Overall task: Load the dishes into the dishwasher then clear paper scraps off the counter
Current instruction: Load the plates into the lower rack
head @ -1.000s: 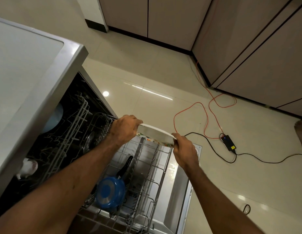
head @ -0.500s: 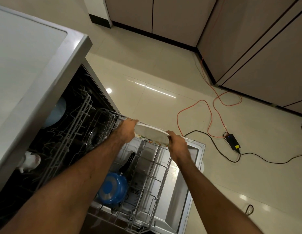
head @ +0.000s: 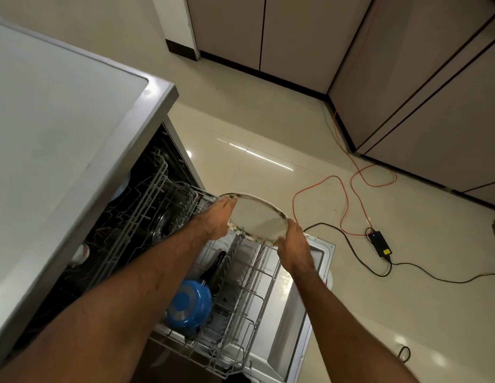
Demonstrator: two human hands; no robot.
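Head view.
- Surroundings: grey surface (head: 61, 120) at left, above the open dishwasher. Steel door (head: 296, 322) is folded down and the lower rack (head: 257, 275) is pulled out over it.
- Blue pan (head: 189, 304) stands on edge in the rack, near my left forearm, black handle pointing up.
- On the floor, right: orange cable (head: 318, 186), black adapter (head: 380, 243).
- Plate (head: 257, 217): round, white, floral band under the rim, tilted, low edge at the rack's far tines.
- My left hand (head: 217, 219) grips its left rim. My right hand (head: 293, 244) grips the near right rim.
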